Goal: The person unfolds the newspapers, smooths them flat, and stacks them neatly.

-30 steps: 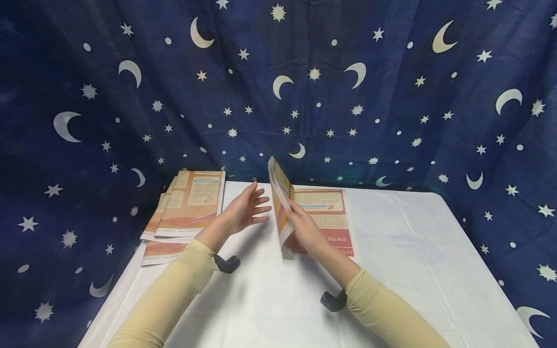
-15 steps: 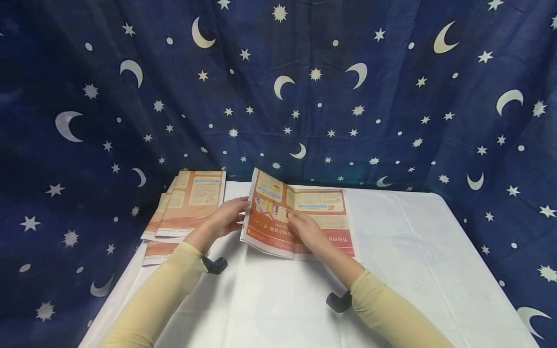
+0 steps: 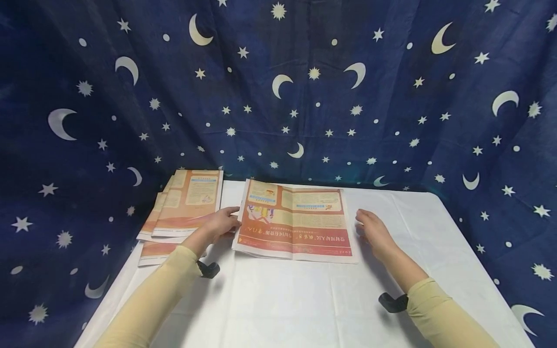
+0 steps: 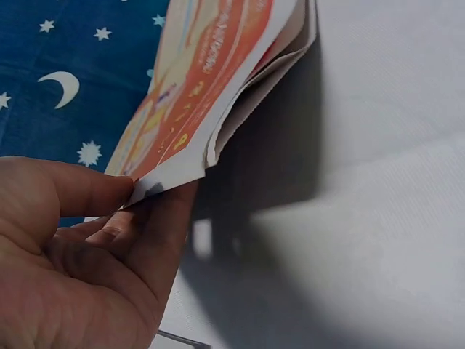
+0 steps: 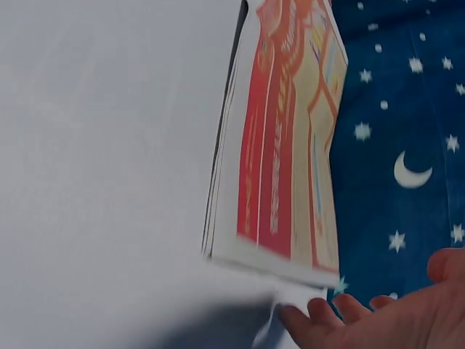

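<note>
A newspaper (image 3: 300,227) printed in red, orange and cream lies spread on the table, a crease running down its middle. At its left edge my left hand (image 3: 219,224) pinches the paper; the left wrist view shows the thumb on top and fingers (image 4: 156,236) underneath, with the sheet's edge lifted off the cloth. Off the right edge, my right hand (image 3: 375,235) is held apart from the paper, its fingers loosely bent and nothing in them. In the right wrist view the fingertips (image 5: 290,318) are just short of the newspaper's edge (image 5: 283,267).
Several folded newspapers (image 3: 187,208) lie overlapped at the table's back left, close by the left hand. A white cloth covers the table (image 3: 300,304). Behind it hangs a dark blue curtain (image 3: 256,63) with moons and stars.
The newspaper's raised left half has swung over to the left and down, so it now lies opened out. My right hand has let go and moved right; my left has taken the left edge.
</note>
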The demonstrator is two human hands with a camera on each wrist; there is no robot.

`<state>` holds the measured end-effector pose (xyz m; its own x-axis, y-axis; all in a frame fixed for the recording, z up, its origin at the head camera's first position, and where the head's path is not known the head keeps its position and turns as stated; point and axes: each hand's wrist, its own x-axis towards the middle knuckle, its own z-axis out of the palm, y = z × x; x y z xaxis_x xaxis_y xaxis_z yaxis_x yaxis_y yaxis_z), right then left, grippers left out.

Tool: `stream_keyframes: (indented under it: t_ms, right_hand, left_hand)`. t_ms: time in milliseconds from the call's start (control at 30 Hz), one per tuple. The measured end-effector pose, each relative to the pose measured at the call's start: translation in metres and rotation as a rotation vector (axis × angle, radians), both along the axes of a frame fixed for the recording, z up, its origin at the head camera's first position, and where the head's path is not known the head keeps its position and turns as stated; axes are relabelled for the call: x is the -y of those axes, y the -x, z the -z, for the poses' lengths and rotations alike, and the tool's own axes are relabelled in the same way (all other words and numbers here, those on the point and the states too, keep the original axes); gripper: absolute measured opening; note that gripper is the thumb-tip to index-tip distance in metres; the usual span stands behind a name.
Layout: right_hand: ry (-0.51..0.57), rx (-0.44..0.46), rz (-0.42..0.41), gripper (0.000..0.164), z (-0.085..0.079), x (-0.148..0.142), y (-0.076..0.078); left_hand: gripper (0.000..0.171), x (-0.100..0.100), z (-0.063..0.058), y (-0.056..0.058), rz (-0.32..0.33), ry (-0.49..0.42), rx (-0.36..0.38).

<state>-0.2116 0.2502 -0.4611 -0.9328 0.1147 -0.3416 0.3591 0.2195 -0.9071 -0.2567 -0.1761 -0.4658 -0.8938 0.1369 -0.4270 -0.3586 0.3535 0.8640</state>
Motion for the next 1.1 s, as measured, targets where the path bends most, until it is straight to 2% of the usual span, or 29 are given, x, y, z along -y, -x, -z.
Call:
stream_keyframes:
  t_ms: [233, 500, 900, 1000, 1100]
  right_hand:
    - [0.102, 0.093, 0.064, 0.08, 0.004, -0.019, -0.005]
    - [0.286, 0.158, 0.117, 0.075, 0.006, -0.022, -0.001]
    - [0.459, 0.21, 0.119, 0.069, 0.011, -0.037, 0.008]
    - [0.391, 0.211, 0.09, 0.066, 0.013, -0.036, 0.01]
    - [0.196, 0.195, 0.012, 0.063, 0.016, -0.032, 0.011]
  left_hand:
    - [0.068, 0.002, 0.009, 0.0, -0.016, 0.02, -0.006]
    - [0.068, 0.001, 0.02, 0.001, -0.025, 0.003, -0.036]
    - [0.067, -0.006, 0.024, -0.001, -0.015, 0.017, -0.053]
    - [0.067, -0.008, 0.025, -0.001, -0.017, 0.012, -0.052]
    - [0.068, -0.013, 0.026, -0.001, -0.021, 0.005, -0.043]
